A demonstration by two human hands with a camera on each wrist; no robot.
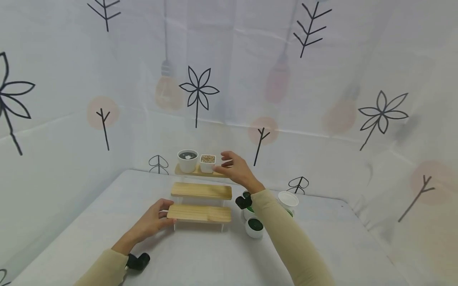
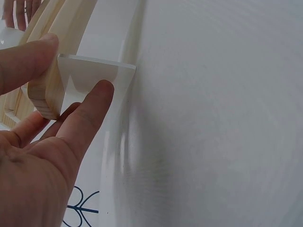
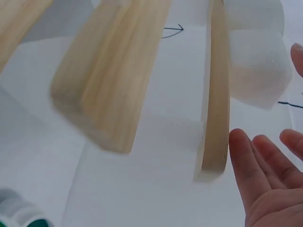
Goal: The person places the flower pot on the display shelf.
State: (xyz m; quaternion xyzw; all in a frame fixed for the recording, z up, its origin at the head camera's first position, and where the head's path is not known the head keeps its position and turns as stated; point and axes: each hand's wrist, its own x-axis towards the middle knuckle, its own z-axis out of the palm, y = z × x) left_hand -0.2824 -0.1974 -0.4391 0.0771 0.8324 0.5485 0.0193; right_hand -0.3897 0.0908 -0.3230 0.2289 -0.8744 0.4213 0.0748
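A three-step wooden plant stand (image 1: 202,191) with clear supports stands on the white table. My left hand (image 1: 152,219) grips the left end of its lowest plank (image 1: 200,213); in the left wrist view one digit lies along the plank (image 2: 71,28) and another fingertip touches the clear support (image 2: 90,74). On the top plank sit a round white pot (image 1: 187,163) with dark fill and a small square white pot (image 1: 207,166) with tan pebbles. Just right of the square pot is my right hand (image 1: 239,171), fingers loosely bent, holding nothing. Its fingertips are beside the top plank's end (image 3: 217,151).
Several white pots stand on the table right of the stand, among them a front pot (image 1: 254,230) with dark green contents and a white pot (image 1: 288,199) behind, partly hidden by my right forearm. A printed white cloth backdrop (image 1: 229,99) rises behind the table.
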